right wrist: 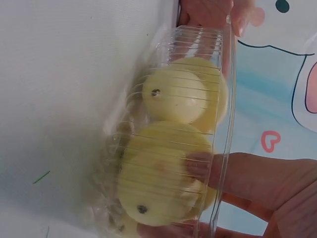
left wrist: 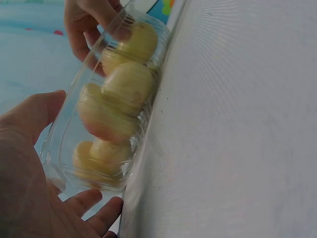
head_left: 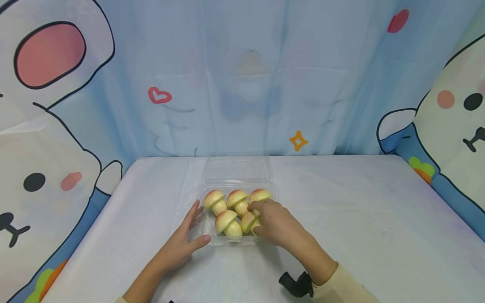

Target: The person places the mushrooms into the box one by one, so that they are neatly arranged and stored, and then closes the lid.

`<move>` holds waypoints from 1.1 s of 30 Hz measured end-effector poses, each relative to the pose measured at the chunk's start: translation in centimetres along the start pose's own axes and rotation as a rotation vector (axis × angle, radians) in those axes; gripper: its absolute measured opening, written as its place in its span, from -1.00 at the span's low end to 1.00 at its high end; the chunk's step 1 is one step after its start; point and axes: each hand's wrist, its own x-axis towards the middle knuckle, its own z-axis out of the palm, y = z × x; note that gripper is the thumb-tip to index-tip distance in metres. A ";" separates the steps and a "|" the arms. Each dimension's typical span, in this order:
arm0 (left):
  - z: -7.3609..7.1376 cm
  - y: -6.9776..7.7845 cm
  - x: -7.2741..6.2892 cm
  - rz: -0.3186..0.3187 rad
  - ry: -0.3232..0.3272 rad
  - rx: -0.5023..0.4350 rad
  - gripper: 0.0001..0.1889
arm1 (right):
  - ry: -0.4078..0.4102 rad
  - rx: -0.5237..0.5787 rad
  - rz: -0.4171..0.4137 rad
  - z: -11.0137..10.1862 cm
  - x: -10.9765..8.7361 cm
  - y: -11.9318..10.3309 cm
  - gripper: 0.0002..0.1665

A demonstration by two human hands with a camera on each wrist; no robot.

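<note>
A clear plastic clamshell box sits on the table, its lid folded back behind it. Inside are several pale yellow, mushroom-shaped fruits with reddish caps, such as the front-left fruit. My right hand reaches over the box's right side and holds the front-right fruit between thumb and fingers, within the box. My left hand rests at the box's left side, thumb and fingers spread and fairly straight. In the left wrist view, the left thumb lies near the rim.
The white-covered table extends to both sides and ends at a blue cartoon curtain. Large cartoon figures are printed at left and right. A black device is by the right wrist.
</note>
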 end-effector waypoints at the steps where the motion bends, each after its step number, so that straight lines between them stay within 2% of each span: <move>1: 0.0 0.0 0.0 0.000 -0.001 0.000 0.00 | 0.001 -0.002 -0.002 0.0 0.0 0.0 -0.43; 11: 0.0 0.1 0.1 -0.003 -0.003 0.010 0.00 | 0.060 0.033 -0.029 -0.6 -0.6 0.4 -0.48; 26: -0.2 0.2 0.1 0.002 0.003 0.006 0.00 | 0.028 0.127 0.016 -2.4 -1.4 0.7 -0.50; 33: -0.1 0.0 0.1 0.001 -0.002 -0.002 0.01 | 0.105 0.195 -0.043 -2.0 -0.7 2.5 -0.60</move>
